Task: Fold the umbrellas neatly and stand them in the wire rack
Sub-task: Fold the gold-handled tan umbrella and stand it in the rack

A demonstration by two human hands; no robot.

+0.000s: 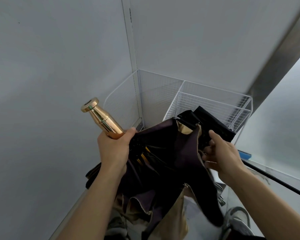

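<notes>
Grey walls [50,66] meet in a corner, and a frosted panel [284,127] slants down the right side. The white wire rack [215,99] stands on the floor in that corner, against both walls, with wire partitions dividing it into compartments. No umbrella shows in the compartments that can be seen. In front of the rack, held up between both hands, is the umbrella [163,153]. Its dark canopy is collapsed but loose, hanging in slack, uneven folds with a tan lining showing at the edges, and yellow ribs are visible near the top. The fabric's upper right corner overlaps the rack's front edge in view, but the umbrella is outside the rack. The left hand [114,148] is clenched round the base of the handle [102,118], which is shiny gold, bottle-shaped, and tilted up and to the left, with its flared end highest. The right hand [222,153] is at the canopy's right edge. Its fingers are curled into a fold of the dark fabric and gripping it, and one digit points up along the cloth. Two shoes [237,220] show at the bottom, partly hidden by the hanging fabric. A small blue object [244,155] lies on the floor just past the right wrist, near the foot of the panel.
</notes>
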